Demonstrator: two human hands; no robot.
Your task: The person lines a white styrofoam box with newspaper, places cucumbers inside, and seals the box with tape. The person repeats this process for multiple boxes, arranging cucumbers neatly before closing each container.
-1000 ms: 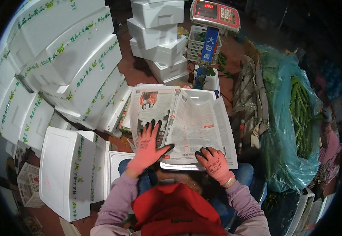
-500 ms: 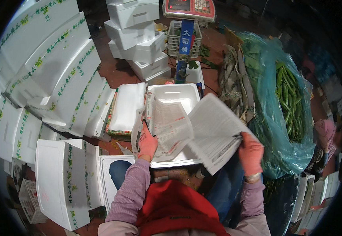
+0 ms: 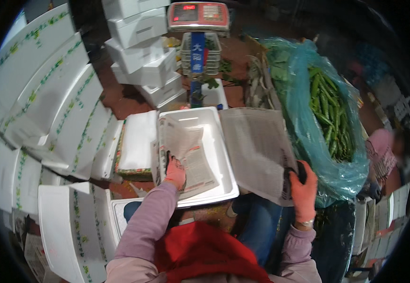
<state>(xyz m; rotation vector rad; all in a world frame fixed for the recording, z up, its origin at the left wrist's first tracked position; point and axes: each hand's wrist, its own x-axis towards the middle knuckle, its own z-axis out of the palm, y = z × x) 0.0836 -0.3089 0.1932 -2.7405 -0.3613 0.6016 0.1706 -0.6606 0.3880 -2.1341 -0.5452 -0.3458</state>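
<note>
In the head view, an open white foam box (image 3: 219, 155) sits before me with a printed newspaper sheet (image 3: 195, 167) inside, lying up against its left wall. My left hand (image 3: 175, 172), in a pink glove with dark fingertips, is closed on that paper at the box's left side. My right hand (image 3: 303, 191), in a similar glove, grips a second newspaper sheet (image 3: 254, 148) by its near right part, holding it out beyond the box's right side. Beside the box at the left lies a white padded slab (image 3: 136, 141) on a patterned base.
Stacked foam boxes fill the left (image 3: 58, 122) and back (image 3: 139, 54). A red-topped scale (image 3: 198, 16) stands behind, near crates (image 3: 209, 52). At right, a blue plastic bag holds long green vegetables (image 3: 332, 113); a person in pink (image 3: 382, 148) is beyond it.
The papers that lay spread over the box are parted: one is inside at the left, the other has moved right with my right hand, exposing the box's interior. The view has shifted too.
</note>
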